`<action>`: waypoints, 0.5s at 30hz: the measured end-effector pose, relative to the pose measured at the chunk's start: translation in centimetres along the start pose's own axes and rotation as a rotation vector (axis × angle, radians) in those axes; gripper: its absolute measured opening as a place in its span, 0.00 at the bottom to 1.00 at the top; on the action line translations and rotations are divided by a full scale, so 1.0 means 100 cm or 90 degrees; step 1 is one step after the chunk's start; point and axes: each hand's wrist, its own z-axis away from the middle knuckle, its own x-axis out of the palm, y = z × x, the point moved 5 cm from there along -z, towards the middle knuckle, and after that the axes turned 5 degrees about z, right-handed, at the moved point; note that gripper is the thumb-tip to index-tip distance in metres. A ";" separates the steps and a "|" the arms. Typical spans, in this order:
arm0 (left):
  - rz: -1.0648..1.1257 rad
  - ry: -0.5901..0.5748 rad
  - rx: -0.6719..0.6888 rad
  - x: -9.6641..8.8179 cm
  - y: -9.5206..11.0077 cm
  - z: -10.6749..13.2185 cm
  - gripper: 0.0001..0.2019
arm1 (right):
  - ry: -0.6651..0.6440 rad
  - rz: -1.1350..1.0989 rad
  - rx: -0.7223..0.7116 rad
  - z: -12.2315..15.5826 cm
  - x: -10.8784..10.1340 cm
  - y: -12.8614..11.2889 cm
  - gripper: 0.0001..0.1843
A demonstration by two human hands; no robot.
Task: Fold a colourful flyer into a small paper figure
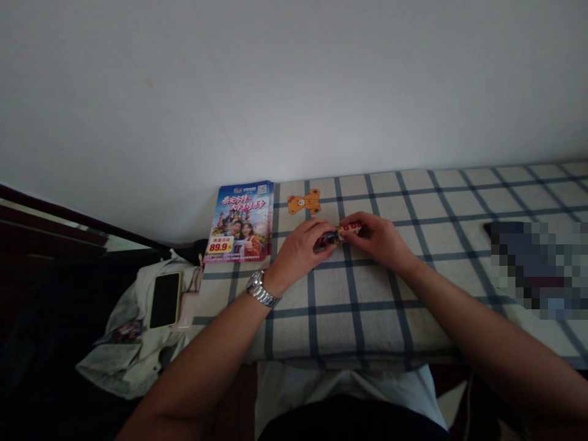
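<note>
My left hand [301, 250], with a metal watch [261, 289] on its wrist, and my right hand [377, 240] meet over a table covered with a checked cloth [367, 300]. Between their fingertips they pinch a small folded printed paper [342, 233] with red digits on a pale patch. How it is folded is hidden by my fingers. Just beyond my hands lies an orange bear-shaped cutout [304, 202], flat on the cloth.
A stack of colourful flyers [239, 222] lies at the table's left edge by the white wall. Left of the table, a phone [165, 299] rests on crumpled cloth. A blurred dark object [535, 269] sits at the right.
</note>
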 end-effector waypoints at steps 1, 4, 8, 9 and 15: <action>0.006 0.007 -0.004 0.000 0.000 0.000 0.17 | 0.000 -0.013 0.007 0.000 0.000 0.001 0.14; 0.019 0.025 -0.028 -0.002 0.001 0.000 0.15 | 0.007 -0.069 0.023 0.000 0.000 0.003 0.18; 0.028 0.063 -0.054 -0.007 0.000 0.000 0.13 | 0.058 -0.111 0.024 -0.002 -0.004 0.005 0.23; 0.029 0.074 -0.059 -0.008 0.000 0.000 0.13 | 0.080 -0.108 0.021 -0.002 -0.007 0.005 0.24; 0.029 0.121 -0.089 -0.012 -0.007 0.003 0.11 | 0.079 -0.040 -0.035 -0.001 -0.010 -0.002 0.13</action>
